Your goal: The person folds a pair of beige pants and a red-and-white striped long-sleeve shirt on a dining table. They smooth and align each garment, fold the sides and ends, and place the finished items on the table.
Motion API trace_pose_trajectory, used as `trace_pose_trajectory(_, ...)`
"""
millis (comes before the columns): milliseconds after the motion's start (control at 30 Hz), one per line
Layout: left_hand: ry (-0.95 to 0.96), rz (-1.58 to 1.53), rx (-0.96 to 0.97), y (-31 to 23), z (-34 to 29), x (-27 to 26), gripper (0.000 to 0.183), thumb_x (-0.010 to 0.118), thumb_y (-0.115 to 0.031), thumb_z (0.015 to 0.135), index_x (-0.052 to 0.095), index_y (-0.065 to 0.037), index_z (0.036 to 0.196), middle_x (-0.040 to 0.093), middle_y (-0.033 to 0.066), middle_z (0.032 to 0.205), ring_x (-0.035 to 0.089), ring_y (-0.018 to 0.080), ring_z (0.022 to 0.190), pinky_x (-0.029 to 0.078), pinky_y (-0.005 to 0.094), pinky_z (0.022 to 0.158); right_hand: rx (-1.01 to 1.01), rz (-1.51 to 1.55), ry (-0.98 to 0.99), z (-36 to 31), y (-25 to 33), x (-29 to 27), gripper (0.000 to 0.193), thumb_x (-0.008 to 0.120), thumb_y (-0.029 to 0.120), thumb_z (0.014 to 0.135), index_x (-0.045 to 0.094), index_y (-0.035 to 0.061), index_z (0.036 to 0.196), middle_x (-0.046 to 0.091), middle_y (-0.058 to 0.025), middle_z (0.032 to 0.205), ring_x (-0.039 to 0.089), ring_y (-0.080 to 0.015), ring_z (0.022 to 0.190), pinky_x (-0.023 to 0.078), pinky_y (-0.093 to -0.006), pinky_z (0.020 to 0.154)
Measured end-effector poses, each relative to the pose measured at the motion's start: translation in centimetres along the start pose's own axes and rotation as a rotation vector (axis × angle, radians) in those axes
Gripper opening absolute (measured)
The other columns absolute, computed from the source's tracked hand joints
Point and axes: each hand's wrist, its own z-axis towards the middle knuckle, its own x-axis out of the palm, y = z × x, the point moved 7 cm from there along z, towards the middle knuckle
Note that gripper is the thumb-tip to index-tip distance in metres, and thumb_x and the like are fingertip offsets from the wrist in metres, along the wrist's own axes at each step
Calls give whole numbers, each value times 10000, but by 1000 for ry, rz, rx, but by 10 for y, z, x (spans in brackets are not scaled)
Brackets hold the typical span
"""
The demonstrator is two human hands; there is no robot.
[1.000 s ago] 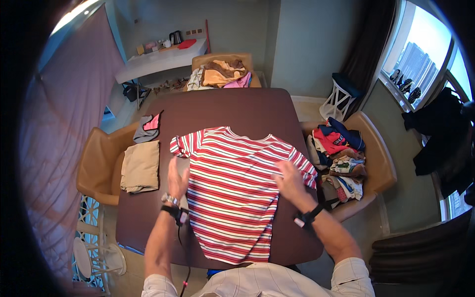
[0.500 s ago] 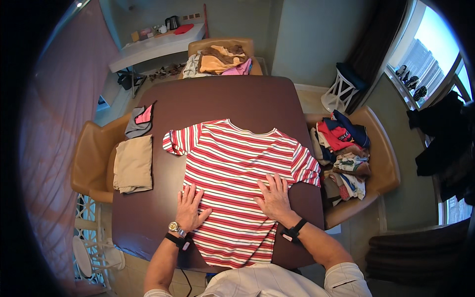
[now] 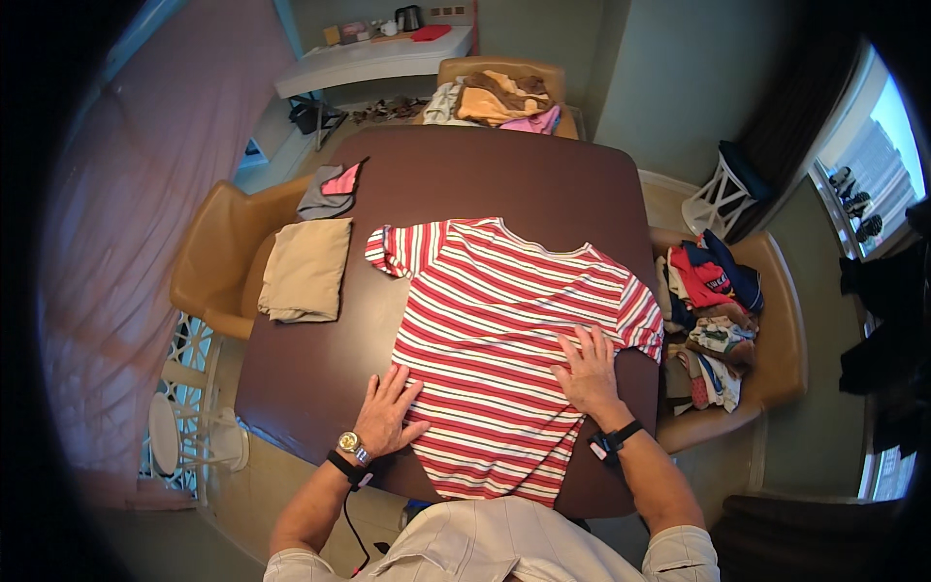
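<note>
Brown table (image 3: pixel 465 175) — shirt (image 3: pixel 504 330) spread flat, unfolded; my left hand (image 3: pixel 388 412) and right hand (image 3: pixel 587 373) press it, palms open.

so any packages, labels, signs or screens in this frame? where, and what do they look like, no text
No packages, signs or screens can be made out.
Printed patch: on a red garment in the clothes pile on the right-hand chair; small, pale, too small to make out.
Small boxy items on the far white counter: orange and tan, too blurred to tell if they are packages.
</note>
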Motion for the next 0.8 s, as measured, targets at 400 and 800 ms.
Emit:
trace_pose_trajectory(400, -296, -167, -62, -6, 29, -63, 271, 803, -281, 994, 771, -41, 1117, 763, 227, 1045, 751, 423, 937, 606, 497, 755, -31, 74, 88, 31, -62, -7, 664, 733, 433, 1018, 592, 133, 1594, 413, -172, 1733, 292, -418, 1653, 243, -596, 1357)
trace_pose_trajectory(800, -509, -182, -670, 202, 158, -39, 311, 723, -178, 891, 707, 8, 1139, 777, 308, 1026, 750, 516, 1016, 605, 591, 908, -106, 28, -42, 28, -57, -7, 640, 764, 392, 995, 612, 129, 1558, 462, -170, 1674, 357, -434, 1608, 290, -625, 1321)
